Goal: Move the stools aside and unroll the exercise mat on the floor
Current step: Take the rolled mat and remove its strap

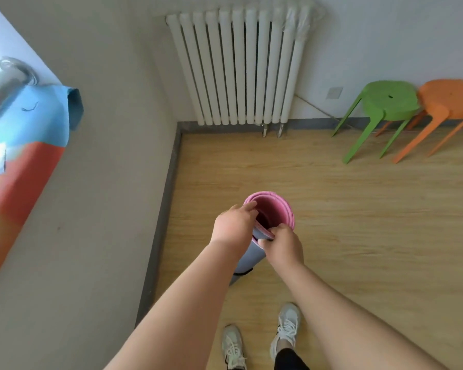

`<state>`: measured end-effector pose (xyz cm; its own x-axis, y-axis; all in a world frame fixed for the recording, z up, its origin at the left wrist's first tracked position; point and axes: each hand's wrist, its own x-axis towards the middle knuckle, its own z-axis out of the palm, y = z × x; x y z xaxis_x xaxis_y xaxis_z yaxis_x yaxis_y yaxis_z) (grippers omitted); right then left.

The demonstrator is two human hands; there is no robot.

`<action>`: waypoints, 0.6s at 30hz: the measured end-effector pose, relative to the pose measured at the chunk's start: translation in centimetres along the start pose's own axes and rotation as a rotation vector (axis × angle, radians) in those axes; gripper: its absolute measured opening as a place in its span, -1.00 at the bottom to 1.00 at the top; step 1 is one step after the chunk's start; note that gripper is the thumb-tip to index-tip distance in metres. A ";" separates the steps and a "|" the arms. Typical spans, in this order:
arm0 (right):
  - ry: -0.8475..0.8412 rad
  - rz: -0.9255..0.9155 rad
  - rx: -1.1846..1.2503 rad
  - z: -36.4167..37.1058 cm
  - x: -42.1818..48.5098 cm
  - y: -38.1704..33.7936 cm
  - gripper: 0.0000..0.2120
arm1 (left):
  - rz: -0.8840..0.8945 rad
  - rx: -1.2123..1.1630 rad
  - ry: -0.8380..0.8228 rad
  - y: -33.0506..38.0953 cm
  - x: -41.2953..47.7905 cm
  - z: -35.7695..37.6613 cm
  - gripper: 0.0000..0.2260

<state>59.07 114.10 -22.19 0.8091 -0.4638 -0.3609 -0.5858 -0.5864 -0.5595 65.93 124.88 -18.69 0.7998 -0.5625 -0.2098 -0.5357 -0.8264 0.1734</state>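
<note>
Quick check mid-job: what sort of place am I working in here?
Probably a plain room in a home or dormitory: a white radiator on the wall, a wood-look floor, and a green stool and orange stool by the wall. The rolled mat stands near the corner.

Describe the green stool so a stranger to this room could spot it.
Start at the white radiator. Right of it stand two plastic stools. The green stool is the one nearer the radiator; the orange stool sits farther right.
</note>
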 end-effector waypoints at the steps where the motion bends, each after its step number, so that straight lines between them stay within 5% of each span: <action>1: -0.008 0.010 0.016 -0.1 1.1 -0.2 -0.88 | -0.023 -0.056 0.026 -0.2 0.5 0.4 -0.46; 8: -0.058 0.053 0.173 1.2 9.0 0.2 -0.85 | -0.259 -0.307 -0.003 -0.3 5.2 4.7 -0.09; 14: -0.083 0.227 0.452 3.8 15.7 3.0 -0.93 | -0.438 -0.387 -0.174 -2.2 9.8 11.0 -0.44; 18: -0.161 0.360 0.716 5.0 20.4 7.5 -0.86 | -0.388 -0.356 -0.282 -4.2 12.7 16.1 -0.52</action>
<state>71.46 103.55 -37.46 0.6061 -0.4103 -0.6814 -0.6825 0.1716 -0.7104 74.00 120.76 -37.56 0.7899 -0.2472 -0.5612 -0.0565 -0.9406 0.3349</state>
